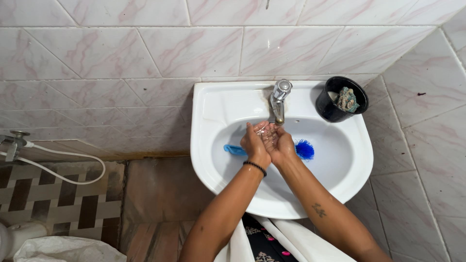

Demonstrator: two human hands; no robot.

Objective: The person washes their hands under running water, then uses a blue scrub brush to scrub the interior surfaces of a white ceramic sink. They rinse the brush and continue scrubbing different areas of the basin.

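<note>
White sink [208,145] holds blue brush [305,149]; hands [268,141] cupped under tap [278,99]

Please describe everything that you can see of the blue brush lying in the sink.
The blue brush lies flat inside the white sink, across the bowl and just below the tap. It looks like plastic. Its bristly head, a fuzzy bright blue tuft, shows on the right; a lighter blue handle end sticks out on the left. The middle is hidden behind the left hand and right hand, cupped together above it. Whether they touch it cannot be told.
</note>
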